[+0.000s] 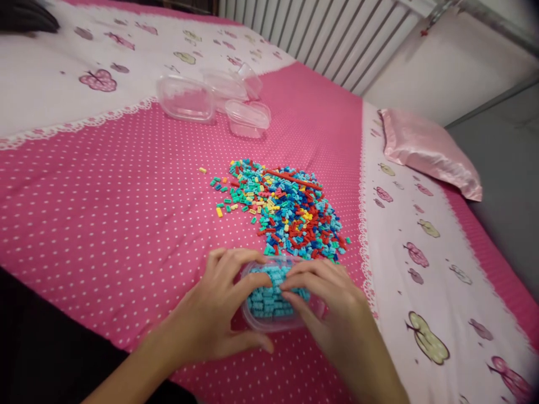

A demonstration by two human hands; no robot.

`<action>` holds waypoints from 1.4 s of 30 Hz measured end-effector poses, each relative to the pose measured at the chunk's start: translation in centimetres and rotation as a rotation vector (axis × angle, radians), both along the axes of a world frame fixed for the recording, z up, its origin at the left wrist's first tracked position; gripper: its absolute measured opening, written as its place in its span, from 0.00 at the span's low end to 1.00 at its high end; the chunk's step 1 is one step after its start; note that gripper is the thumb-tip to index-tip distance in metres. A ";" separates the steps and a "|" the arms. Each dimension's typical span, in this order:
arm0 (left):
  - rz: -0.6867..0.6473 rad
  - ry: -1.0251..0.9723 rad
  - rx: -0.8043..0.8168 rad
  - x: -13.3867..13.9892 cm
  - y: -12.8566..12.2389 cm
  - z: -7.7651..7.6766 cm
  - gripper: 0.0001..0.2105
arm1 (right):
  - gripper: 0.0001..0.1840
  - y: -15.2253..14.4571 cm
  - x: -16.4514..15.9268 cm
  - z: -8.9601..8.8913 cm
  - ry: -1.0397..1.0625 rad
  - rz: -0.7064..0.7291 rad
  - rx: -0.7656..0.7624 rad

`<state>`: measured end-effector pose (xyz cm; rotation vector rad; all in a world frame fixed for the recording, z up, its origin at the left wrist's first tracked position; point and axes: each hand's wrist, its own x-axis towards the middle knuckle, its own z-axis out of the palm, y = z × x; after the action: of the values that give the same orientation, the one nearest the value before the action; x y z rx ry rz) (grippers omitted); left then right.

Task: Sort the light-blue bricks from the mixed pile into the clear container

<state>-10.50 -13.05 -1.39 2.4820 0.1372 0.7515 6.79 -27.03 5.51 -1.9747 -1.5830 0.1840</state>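
Observation:
A clear plastic container [269,325] holding rows of turquoise toy bricks [269,306] sits on the bed close to me. My left hand [229,306] is wrapped round its left side, with some fingers on the far rim and the thumb low by the near side; one finger lies on the bricks. Over the right part of the container, my right hand [332,297] has thumb and fingers closed in a pinch at the bricks. Whatever is between those fingertips is hidden. Just beyond lies a heap of mixed loose toy bricks [290,207] in red, blue, green and yellow.
Several clear plastic containers [187,101] stand farther back on the pink dotted bedsheet [126,224]. A long red stick [295,179] lies across the heap. To the right is a pink satin pillow [429,148]; white headboard bars [315,39] rise behind.

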 end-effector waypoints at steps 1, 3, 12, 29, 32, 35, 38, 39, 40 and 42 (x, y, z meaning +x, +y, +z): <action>0.001 0.001 -0.005 0.1 0.0 0.0 0.32 | 0.07 0.1 -0.4 -0.2 -0.026 -0.001 -0.005; 0.004 -0.002 -0.015 0.2 0.0 0.1 0.31 | 0.08 0.1 -0.6 -0.6 -0.052 -0.014 -0.014; 0.004 0.005 -0.034 0.1 -0.2 -0.1 0.32 | 0.11 0.2 -0.7 -0.9 -0.055 -0.057 -0.088; 0.018 0.009 0.000 0.0 -0.2 -0.2 0.31 | 0.02 -0.9 1.2 0.7 -0.106 -0.127 -0.055; 0.026 -0.016 0.026 -0.1 0.0 -0.3 0.29 | 0.05 -1.5 3.6 1.0 -0.083 -0.254 -0.022; 0.030 -0.071 0.115 -0.3 0.2 -0.5 0.27 | 0.06 -1.9 6.0 0.8 -0.004 -0.317 -0.055; -0.024 -0.103 0.219 -0.2 0.3 -0.8 0.22 | 0.06 -1.7 6.9 0.0 0.088 -0.208 -0.210; -0.026 -0.113 0.214 -0.2 0.3 -0.8 0.21 | 0.08 -1.6 7.0 -0.3 0.102 -0.169 -0.261; -0.025 -0.114 0.200 -0.2 0.3 -0.9 0.20 | 0.09 -1.3 6.9 -0.7 0.103 -0.150 -0.299; 0.001 -0.114 0.147 -0.1 0.2 -1.0 0.20 | 0.08 -0.8 6.5 -1.2 0.085 -0.163 -0.342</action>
<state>-10.62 -12.87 -2.42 2.5689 0.0426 0.9320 13.32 -27.86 4.27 -2.3104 -1.4003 0.4946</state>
